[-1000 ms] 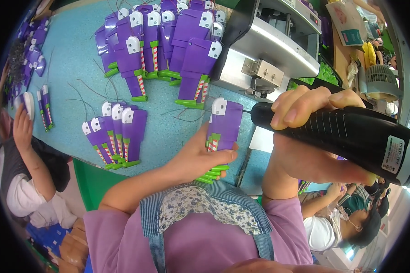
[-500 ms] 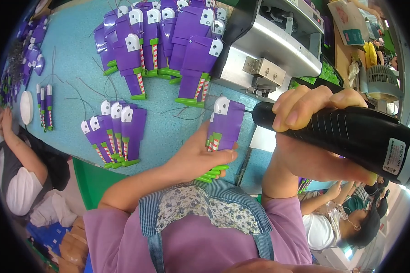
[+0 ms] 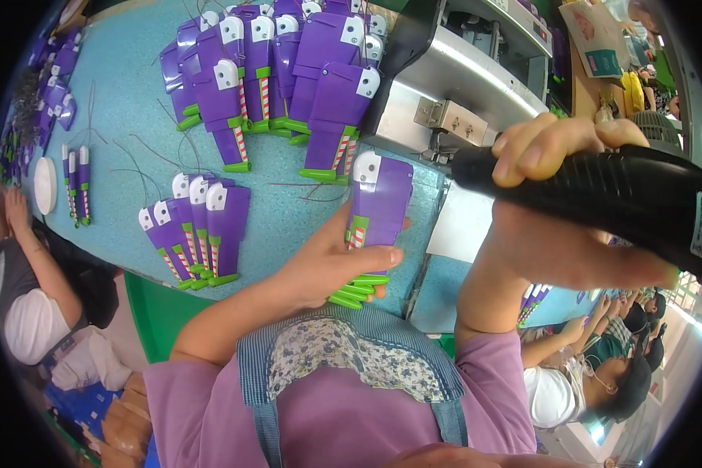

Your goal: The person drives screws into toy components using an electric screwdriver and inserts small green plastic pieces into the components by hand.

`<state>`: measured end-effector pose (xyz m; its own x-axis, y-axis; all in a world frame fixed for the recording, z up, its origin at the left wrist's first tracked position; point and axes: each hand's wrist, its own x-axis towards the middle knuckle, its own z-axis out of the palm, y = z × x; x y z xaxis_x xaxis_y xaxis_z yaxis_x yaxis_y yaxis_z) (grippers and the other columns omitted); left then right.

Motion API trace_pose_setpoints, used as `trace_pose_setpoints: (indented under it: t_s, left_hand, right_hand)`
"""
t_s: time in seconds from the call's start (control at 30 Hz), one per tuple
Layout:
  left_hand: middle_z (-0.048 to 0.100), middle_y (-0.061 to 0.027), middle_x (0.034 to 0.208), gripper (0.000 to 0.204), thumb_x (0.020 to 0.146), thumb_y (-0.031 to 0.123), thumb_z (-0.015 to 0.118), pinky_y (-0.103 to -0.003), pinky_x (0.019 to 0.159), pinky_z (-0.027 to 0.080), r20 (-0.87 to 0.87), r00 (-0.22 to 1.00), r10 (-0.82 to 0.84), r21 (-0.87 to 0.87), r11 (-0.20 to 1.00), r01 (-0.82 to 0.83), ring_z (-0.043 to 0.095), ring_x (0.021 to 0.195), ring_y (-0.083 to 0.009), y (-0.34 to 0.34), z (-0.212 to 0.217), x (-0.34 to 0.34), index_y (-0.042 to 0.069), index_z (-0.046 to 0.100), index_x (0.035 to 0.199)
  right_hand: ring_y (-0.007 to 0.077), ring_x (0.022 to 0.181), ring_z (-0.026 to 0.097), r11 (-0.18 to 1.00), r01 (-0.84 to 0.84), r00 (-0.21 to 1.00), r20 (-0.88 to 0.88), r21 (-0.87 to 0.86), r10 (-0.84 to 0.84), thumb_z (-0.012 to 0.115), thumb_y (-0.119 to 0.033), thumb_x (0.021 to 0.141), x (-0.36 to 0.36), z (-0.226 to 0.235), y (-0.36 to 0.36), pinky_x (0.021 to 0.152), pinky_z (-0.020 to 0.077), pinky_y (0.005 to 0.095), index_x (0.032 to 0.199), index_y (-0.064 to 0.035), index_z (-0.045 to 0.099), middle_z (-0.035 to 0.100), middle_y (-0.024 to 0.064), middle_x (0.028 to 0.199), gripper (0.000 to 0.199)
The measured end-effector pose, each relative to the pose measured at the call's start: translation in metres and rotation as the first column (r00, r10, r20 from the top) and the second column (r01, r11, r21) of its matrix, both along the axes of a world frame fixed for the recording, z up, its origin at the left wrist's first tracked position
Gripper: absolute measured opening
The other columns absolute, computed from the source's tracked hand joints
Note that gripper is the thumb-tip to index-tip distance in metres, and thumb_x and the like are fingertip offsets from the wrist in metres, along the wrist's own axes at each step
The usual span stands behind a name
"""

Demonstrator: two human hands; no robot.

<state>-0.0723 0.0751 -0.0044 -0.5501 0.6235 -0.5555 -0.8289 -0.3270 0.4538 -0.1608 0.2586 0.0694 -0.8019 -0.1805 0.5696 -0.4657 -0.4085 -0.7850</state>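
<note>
My left hand is closed around a small stack of purple plastic leg-shaped pieces. They have white tops with a dark hole, red-and-white striped bars and green feet poking out below my thumb. A black electric screwdriver lies level in the grip of my right hand, its fingers over the top of the body. The nose points left, close to the front fitting of a metal screw-feeder machine; whether the bit touches it I cannot tell. The screwdriver stands apart from the held pieces.
Many purple pieces lie heaped at the back of the blue table. A fanned row lies left of my left arm, with three narrow pieces and a white disc further left. White paper is below the machine. Other people sit on both sides.
The screwdriver has come away from the held pieces, moving up and right, with its nose now by the machine's front. My left hand has shifted slightly left with the stack.
</note>
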Motion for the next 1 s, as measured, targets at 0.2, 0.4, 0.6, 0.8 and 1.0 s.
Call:
trace_pose_setpoints:
  t_s: [0.2,0.4,0.6,0.8,1.0]
  left_hand:
    - [0.053,-0.0102,0.122,0.065,0.084,0.012,0.071,-0.030,0.058,0.055,0.031,1.000,-0.005,-0.040,0.999,0.007,0.060,0.084,-0.0142,0.001,0.003,0.002,0.002,0.034,0.135]
    - [0.054,-0.0096,0.117,0.063,0.084,0.013,0.072,-0.030,0.059,0.056,-0.015,0.999,-0.045,-0.061,0.997,0.044,0.060,0.084,-0.0135,0.002,0.002,0.002,0.001,0.035,0.134]
    - [0.054,-0.0094,0.113,0.060,0.086,0.012,0.070,-0.030,0.060,0.056,-0.043,0.999,-0.032,-0.063,0.998,0.029,0.058,0.084,-0.0136,0.004,0.000,0.002,0.001,0.035,0.133]
    - [0.054,-0.0095,0.115,0.059,0.087,0.012,0.068,-0.031,0.057,0.055,0.003,0.999,-0.049,-0.018,0.999,0.049,0.060,0.081,-0.0148,0.004,0.001,-0.002,0.001,0.034,0.134]
    - [0.056,-0.0111,0.111,0.057,0.088,0.014,0.066,-0.031,0.052,0.052,0.028,0.999,-0.038,0.025,0.999,0.037,0.062,0.068,-0.0173,0.001,0.001,-0.001,0.001,0.034,0.134]
  right_hand:
    - [0.0229,0.053,0.055,0.996,0.082,0.996,0.036,0.041,-0.084,0.037,-0.087,0.076,0.026,0.004,-0.008,0.052,0.0452,0.0344,0.120,-0.0018,0.046,0.059,0.0154,0.074,0.096]
    - [0.0227,0.055,0.059,0.998,0.061,0.997,0.051,0.025,-0.062,0.039,-0.086,0.076,0.026,-0.009,-0.009,0.049,0.0477,0.0315,0.114,-0.0003,0.047,0.061,0.0160,0.074,0.094]
    - [0.0221,0.055,0.059,0.997,0.049,0.998,0.034,0.058,-0.051,0.040,-0.085,0.077,0.022,-0.015,-0.010,0.049,0.0482,0.0310,0.115,-0.0004,0.047,0.061,0.0154,0.075,0.092]
    - [0.0234,0.062,0.061,0.998,-0.058,0.998,0.014,0.004,0.057,0.039,-0.086,0.075,0.010,-0.005,-0.009,0.056,0.0493,0.0328,0.121,0.0008,0.047,0.062,0.0168,0.081,0.099]
    - [0.0257,0.064,0.059,0.997,-0.033,0.995,-0.091,0.074,0.040,0.036,-0.088,0.075,-0.012,0.000,0.006,0.063,0.0480,0.0375,0.122,-0.0013,0.047,0.061,0.0171,0.083,0.099]
